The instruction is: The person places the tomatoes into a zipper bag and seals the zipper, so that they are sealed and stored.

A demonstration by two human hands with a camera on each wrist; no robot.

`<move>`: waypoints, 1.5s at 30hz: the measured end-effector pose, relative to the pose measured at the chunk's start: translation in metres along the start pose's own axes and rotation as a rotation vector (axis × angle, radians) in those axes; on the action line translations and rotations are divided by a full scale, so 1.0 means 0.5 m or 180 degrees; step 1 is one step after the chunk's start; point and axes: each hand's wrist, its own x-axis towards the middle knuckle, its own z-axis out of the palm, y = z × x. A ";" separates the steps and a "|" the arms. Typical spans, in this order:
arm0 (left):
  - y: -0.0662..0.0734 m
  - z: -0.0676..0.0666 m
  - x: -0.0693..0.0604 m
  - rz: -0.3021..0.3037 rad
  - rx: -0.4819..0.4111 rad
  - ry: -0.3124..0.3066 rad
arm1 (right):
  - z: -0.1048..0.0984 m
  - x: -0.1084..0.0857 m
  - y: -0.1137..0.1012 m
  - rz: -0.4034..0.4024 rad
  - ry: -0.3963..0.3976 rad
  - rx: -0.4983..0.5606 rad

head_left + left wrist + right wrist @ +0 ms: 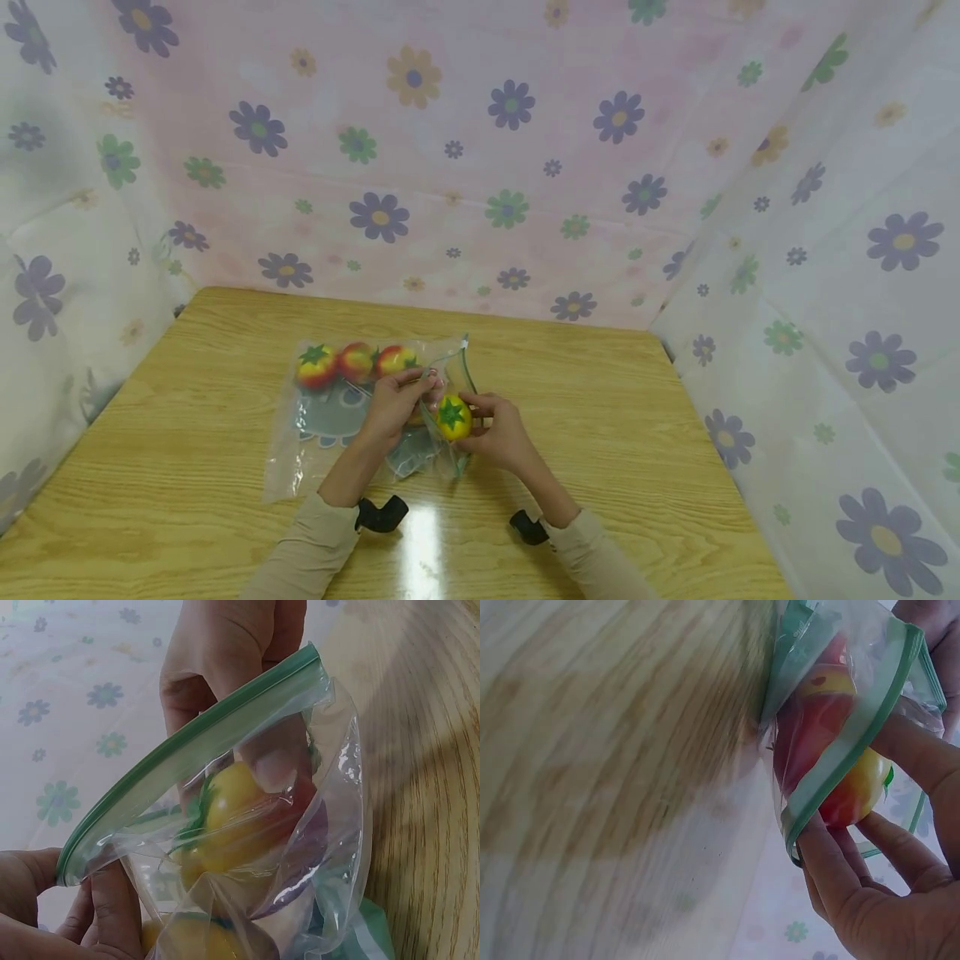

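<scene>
On the table lies a clear zip bag point(281, 471) with a green zip edge point(187, 739) and a grey printed picture. Several red-yellow toy fruits point(317, 367) with green leafy tops sit inside it. My left hand point(390, 408) pinches the bag's rim beside its mouth, as the left wrist view also shows. With the fingers and thumb of my right hand point(501, 429), I grip another yellow-and-red toy fruit point(454, 417) in the bag's opening. In the right wrist view that fruit point(862, 791) is partly behind the zip edge, and my right fingers point(829, 874) curve around it.
The wood-grain table point(600, 433) extends around the bag. Flower-printed curtains point(442, 183) enclose its back and both sides. Black wrist mounts point(381, 514) sit at both sleeve cuffs.
</scene>
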 end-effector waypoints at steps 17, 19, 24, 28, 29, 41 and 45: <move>0.001 0.000 0.001 0.0027 -0.0286 -0.0132 | 0.022 0.011 0.003 -0.0140 -0.0319 0.0000; 0.001 0.000 0.002 0.0003 -0.0254 -0.0109 | 0.020 0.011 0.005 -0.0152 -0.0368 0.0014; 0.002 -0.001 0.001 -0.0011 -0.0188 -0.0098 | 0.017 0.010 0.010 -0.0176 -0.0450 0.0059; 0.003 -0.001 0.001 0.0006 -0.0114 -0.0080 | 0.019 0.009 0.011 -0.0253 -0.0541 0.0082; 0.003 -0.001 0.001 0.0013 -0.0083 -0.0076 | 0.020 0.010 0.011 -0.0280 -0.0560 0.0076; 0.001 -0.003 0.002 0.0056 -0.0077 -0.0076 | 0.026 0.011 0.011 -0.0408 -0.0583 -0.0064; 0.001 -0.004 0.004 0.0041 -0.0163 -0.0106 | 0.025 0.010 0.008 -0.0288 -0.0613 0.0049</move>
